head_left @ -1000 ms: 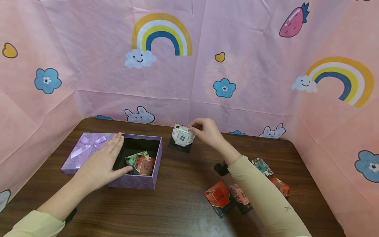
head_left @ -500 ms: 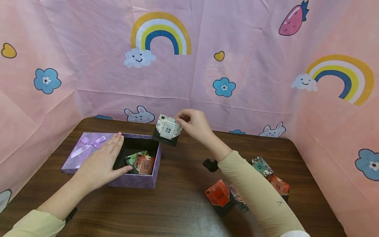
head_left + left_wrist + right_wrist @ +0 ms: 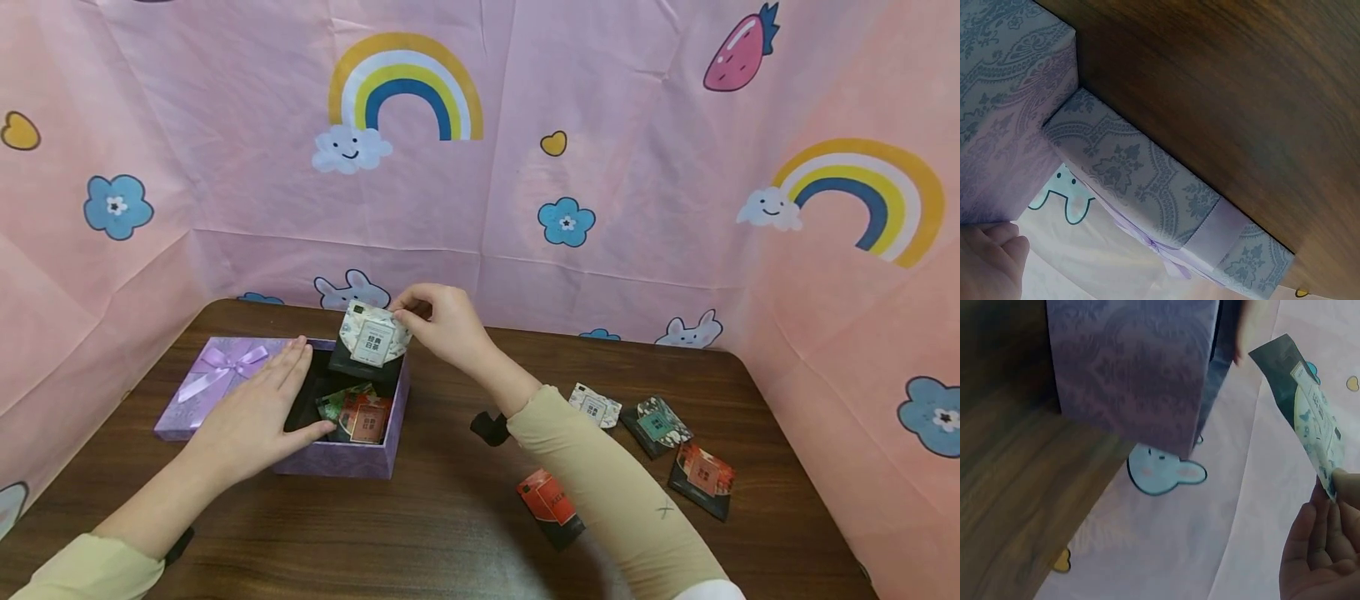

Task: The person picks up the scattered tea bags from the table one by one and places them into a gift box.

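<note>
My right hand (image 3: 446,325) pinches the upper right corner of a white-and-black tea sachet (image 3: 371,337), which hangs over the purple gift box (image 3: 337,460). In the right wrist view, thumb and fingers hold this sachet at one end, apart from the box wall (image 3: 1129,369). Inside the box lie a green sachet (image 3: 333,406) and a reddish one (image 3: 371,419). My left hand (image 3: 251,417) rests at the box's left side, fingers extended along the rim and thumb over the front edge. Partly under that hand is the lid (image 3: 197,392) with its lilac bow.
On the brown table (image 3: 435,533), right of the box, lie a red sachet (image 3: 546,497), a white one (image 3: 595,406), a green one (image 3: 657,423) and an orange-red one (image 3: 703,475). My right forearm crosses above them. Printed pink cloth (image 3: 427,200) stands behind the table.
My right hand has carried the white-and-black tea sachet leftward from beside the box to over its opening. The left hand has stayed in place.
</note>
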`<state>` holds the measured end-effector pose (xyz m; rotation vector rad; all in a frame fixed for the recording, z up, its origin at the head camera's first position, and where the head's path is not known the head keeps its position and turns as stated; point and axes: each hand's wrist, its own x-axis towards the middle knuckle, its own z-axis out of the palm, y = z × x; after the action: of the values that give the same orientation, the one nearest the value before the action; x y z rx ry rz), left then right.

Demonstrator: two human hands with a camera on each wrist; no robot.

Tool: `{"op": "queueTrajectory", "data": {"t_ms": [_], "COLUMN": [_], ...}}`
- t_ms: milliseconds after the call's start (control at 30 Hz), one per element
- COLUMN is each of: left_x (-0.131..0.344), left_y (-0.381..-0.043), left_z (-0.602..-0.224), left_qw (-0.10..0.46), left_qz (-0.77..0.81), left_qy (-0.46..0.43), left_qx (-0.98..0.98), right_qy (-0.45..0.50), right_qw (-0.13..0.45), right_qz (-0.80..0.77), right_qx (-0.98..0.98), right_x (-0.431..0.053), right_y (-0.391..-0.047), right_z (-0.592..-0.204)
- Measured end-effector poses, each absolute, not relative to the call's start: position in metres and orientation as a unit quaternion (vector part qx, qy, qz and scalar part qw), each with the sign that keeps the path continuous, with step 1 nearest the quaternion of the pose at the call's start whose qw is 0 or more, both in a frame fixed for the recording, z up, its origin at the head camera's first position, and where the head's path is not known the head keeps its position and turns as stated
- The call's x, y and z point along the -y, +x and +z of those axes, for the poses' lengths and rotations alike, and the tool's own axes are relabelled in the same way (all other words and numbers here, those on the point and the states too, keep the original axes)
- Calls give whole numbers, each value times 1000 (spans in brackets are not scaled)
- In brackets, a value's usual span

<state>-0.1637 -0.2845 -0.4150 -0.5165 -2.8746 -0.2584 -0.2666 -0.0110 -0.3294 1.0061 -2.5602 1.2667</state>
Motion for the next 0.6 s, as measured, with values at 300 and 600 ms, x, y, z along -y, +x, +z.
{"op": "queueTrajectory", "data": {"t_ms": [300,600], "left_x": [285,284], "left_y": [-164,-163], "left_z": [-415,-414], "left_qw": [93,91], "left_qz": [-87,-91], "left_qy": [-166,-165], "left_qx": [978,978], "right_qy": [345,373], "right_qw": [20,-42], "right_qz": [416,381], "right_qx": [841,845], "right_x": [27,28], "right_y": [-259,-259], "right_z": [-348,-367]}}
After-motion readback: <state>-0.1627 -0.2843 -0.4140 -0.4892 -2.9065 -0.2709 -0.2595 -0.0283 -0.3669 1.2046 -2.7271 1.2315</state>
